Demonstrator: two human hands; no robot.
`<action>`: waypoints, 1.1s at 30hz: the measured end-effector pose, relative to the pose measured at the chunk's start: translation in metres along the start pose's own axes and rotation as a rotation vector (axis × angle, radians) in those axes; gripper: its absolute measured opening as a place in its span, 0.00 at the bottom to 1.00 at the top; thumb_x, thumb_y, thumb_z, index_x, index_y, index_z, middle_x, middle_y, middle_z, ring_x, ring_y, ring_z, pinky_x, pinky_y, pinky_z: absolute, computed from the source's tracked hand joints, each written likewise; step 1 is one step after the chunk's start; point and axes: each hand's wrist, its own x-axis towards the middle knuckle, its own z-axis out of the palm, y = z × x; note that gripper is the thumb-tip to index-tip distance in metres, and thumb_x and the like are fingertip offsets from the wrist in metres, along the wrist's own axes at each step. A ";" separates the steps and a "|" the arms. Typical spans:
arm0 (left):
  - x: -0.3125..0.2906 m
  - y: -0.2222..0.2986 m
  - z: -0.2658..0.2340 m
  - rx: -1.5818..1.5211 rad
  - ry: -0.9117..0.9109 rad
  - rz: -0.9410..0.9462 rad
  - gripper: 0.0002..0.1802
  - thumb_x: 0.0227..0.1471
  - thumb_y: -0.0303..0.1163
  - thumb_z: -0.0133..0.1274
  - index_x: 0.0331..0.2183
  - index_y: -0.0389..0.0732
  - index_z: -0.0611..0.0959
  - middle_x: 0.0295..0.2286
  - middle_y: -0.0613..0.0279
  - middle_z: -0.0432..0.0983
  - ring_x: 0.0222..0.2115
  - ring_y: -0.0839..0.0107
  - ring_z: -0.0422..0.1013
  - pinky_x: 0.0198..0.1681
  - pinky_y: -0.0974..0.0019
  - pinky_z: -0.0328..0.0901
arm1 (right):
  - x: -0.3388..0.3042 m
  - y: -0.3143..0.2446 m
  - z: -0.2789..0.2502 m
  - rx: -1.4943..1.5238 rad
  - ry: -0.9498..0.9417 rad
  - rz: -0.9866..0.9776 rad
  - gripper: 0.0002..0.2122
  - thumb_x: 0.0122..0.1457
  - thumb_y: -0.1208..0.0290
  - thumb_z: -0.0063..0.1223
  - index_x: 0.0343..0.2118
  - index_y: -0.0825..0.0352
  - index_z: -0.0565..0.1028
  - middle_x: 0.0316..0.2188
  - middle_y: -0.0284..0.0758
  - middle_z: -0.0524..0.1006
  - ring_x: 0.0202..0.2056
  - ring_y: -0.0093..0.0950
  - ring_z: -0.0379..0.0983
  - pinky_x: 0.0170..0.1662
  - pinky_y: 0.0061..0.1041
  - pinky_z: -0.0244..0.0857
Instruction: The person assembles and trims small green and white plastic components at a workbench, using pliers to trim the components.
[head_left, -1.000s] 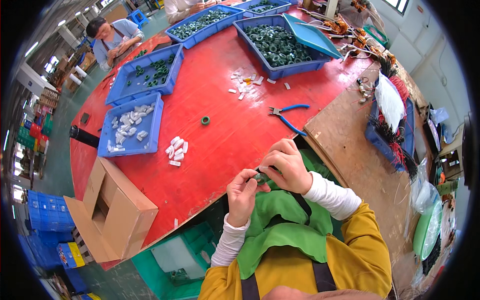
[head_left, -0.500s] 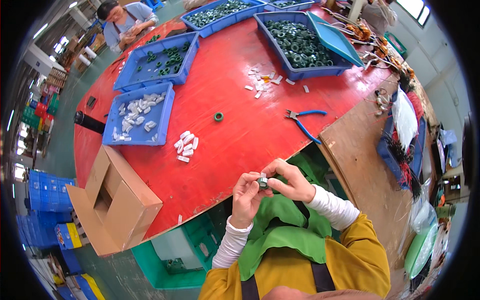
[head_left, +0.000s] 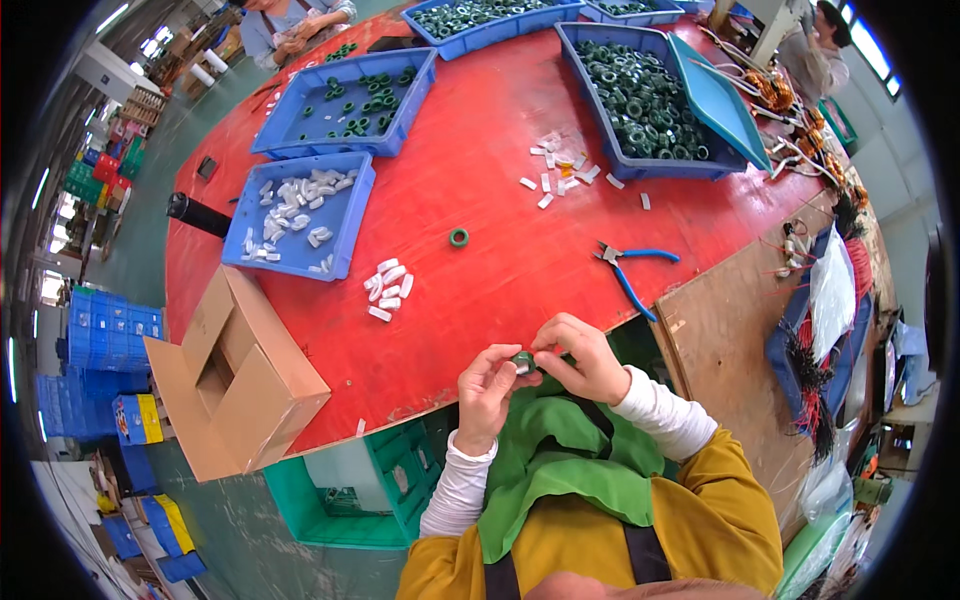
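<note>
Over the table's front edge, my left hand pinches a small dark green ring between thumb and fingers. A white or silvery patch shows on the ring's near side. My right hand is closed too, its thumb and fingertips at the ring's right side and partly covering it. Another green ring lies alone on the red tabletop. To its left is a small pile of white pieces. Blue-handled cutters lie with their handles apart, right of and beyond my hands.
Blue trays hold green rings and white pieces. White scraps lie scattered mid-table. An open cardboard box stands at the left edge, with a green crate below. Wires fill the right side. Other people are across the table.
My view has shifted, so the table's things sit a little further right. The ring has turned between my fingers; the white tab that stuck up above it no longer shows there.
</note>
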 end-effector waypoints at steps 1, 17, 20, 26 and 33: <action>-0.003 -0.001 -0.001 -0.038 0.019 -0.002 0.13 0.60 0.26 0.46 0.46 0.35 0.75 0.39 0.54 0.76 0.40 0.66 0.74 0.43 0.61 0.73 | 0.002 -0.002 -0.001 -0.022 0.070 -0.105 0.10 0.48 0.74 0.61 0.33 0.68 0.72 0.31 0.38 0.72 0.32 0.36 0.70 0.33 0.33 0.65; -0.014 0.011 -0.027 -0.418 0.206 0.040 0.09 0.60 0.25 0.45 0.43 0.36 0.74 0.37 0.55 0.77 0.38 0.69 0.74 0.42 0.68 0.69 | 0.008 -0.024 0.067 -0.447 0.159 -0.517 0.10 0.42 0.77 0.62 0.29 0.64 0.73 0.32 0.30 0.76 0.38 0.29 0.74 0.45 0.34 0.68; -0.016 0.014 -0.030 -0.421 0.165 0.069 0.09 0.60 0.25 0.45 0.43 0.35 0.74 0.37 0.55 0.77 0.37 0.68 0.74 0.41 0.67 0.71 | 0.011 -0.027 0.074 -0.389 0.212 -0.470 0.10 0.44 0.78 0.62 0.29 0.65 0.72 0.32 0.33 0.76 0.36 0.30 0.75 0.43 0.35 0.69; -0.014 0.023 -0.026 -0.346 0.142 0.072 0.09 0.59 0.25 0.46 0.42 0.34 0.74 0.36 0.54 0.77 0.37 0.66 0.75 0.41 0.61 0.73 | 0.032 -0.031 0.064 -0.426 0.343 -0.488 0.11 0.44 0.80 0.62 0.30 0.67 0.70 0.32 0.36 0.76 0.33 0.33 0.75 0.41 0.34 0.70; -0.014 0.021 -0.011 -0.113 0.055 0.162 0.10 0.59 0.26 0.48 0.42 0.31 0.74 0.35 0.55 0.77 0.34 0.66 0.76 0.41 0.61 0.73 | 0.032 -0.033 0.034 -0.394 0.262 -0.414 0.11 0.44 0.77 0.62 0.29 0.65 0.71 0.30 0.34 0.76 0.32 0.33 0.74 0.39 0.32 0.67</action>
